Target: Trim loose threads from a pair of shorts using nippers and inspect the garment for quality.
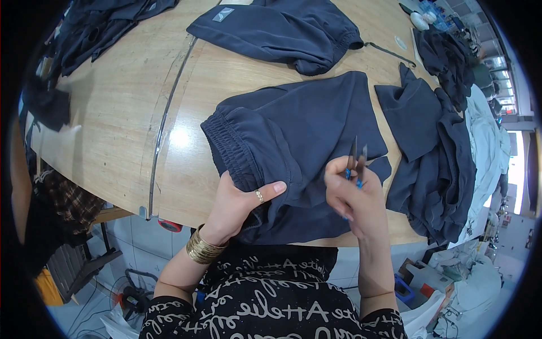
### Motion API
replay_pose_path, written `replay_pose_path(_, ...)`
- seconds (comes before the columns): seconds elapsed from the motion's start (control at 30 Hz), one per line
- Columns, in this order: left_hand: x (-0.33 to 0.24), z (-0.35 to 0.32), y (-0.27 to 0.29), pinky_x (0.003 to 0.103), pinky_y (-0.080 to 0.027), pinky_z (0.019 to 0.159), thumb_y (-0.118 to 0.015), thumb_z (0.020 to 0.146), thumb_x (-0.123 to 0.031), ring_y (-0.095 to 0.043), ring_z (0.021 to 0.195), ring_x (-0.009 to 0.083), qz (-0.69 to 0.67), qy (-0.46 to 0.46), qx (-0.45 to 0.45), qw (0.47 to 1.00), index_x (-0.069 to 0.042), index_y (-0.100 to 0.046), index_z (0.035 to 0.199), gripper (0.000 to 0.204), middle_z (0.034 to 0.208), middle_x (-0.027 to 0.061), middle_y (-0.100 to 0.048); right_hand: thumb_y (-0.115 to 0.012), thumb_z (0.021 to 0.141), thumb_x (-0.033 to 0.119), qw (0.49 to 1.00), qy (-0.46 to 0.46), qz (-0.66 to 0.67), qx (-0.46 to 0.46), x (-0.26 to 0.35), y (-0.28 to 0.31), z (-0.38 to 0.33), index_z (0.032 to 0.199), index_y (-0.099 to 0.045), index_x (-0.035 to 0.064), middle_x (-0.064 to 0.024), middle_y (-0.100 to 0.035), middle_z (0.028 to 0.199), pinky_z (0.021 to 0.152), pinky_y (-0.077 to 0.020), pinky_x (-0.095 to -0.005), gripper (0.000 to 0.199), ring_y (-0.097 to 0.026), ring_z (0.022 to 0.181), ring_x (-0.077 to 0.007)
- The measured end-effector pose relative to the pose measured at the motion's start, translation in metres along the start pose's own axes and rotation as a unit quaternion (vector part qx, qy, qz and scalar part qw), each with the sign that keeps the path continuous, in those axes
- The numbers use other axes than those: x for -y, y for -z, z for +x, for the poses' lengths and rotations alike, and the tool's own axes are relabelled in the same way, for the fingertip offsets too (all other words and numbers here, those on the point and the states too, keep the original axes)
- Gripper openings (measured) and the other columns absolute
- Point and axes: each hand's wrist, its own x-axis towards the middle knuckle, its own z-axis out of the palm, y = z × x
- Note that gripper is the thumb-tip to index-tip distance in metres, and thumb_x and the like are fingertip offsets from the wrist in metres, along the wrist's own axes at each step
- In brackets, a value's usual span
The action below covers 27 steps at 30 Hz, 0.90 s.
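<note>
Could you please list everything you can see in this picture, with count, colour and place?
wooden table: one, light brown, fills the upper half.
dark garment under the hands: one, navy, table centre, elastic waistband at its left end.
folded dark garment: one, navy, far edge of the table.
pile of dark garments at right: one pile, navy, right end of the table.
pile of dark garments at far left: one pile, navy, top left.
thread snips: one pair, blue handle, tips pointing up, in the right hand.
gold bangle: one, left wrist.
left hand: rests on the garment's near edge, ring on the thumb.
right hand: fingers closed on the snips.
</note>
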Motion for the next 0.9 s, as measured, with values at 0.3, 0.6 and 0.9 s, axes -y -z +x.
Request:
replay_pose_path(0.3, -0.006, 0.0, -0.006, 0.032, -0.049, 0.091, -0.069, 0.075, 0.007, -0.06, 0.103, 0.018, -0.098, 0.052, 0.016, 0.994, 0.005, -0.05, 0.119, 0.047, 0.113, 0.0121, -0.06, -0.071, 0.078, 0.032, 0.806, 0.288, -0.513, -0.072, -0.009, 0.004, -0.008, 0.087, -0.06, 0.0065, -0.0051, -0.058, 0.067, 0.052, -0.0418, -0.0276, 0.03, -0.056, 0.056, -0.0195)
replay_pose_path(0.6, -0.007, 0.001, -0.004, 0.032, -0.049, 0.09, -0.068, 0.076, 0.004, -0.059, 0.103, 0.0188, -0.146, 0.085, 0.032, 0.985, 0.004, -0.048, 0.121, 0.049, 0.114, 0.0114, -0.059, -0.068, 0.079, 0.034, 0.7, 0.355, -0.618, -0.051, -0.011, 0.006, -0.001, 0.084, -0.061, 0.0108, -0.0004, -0.05, 0.061, 0.05, -0.0396, -0.0273, 0.024, -0.053, 0.054, -0.0147)
replay_pose_path(0.9, -0.005, 0.003, -0.002, 0.032, -0.048, 0.091, -0.068, 0.077, 0.005, -0.059, 0.104, 0.0182, -0.144, 0.1, 0.05, 0.983, 0.005, -0.045, 0.125, 0.053, 0.116, 0.012, -0.058, -0.068, 0.079, 0.034, 0.691, 0.352, -0.63, -0.048, -0.005, 0.004, -0.002, 0.084, -0.061, 0.0113, 0.0004, -0.051, 0.061, 0.051, -0.0393, -0.0272, 0.025, -0.053, 0.054, -0.0143)
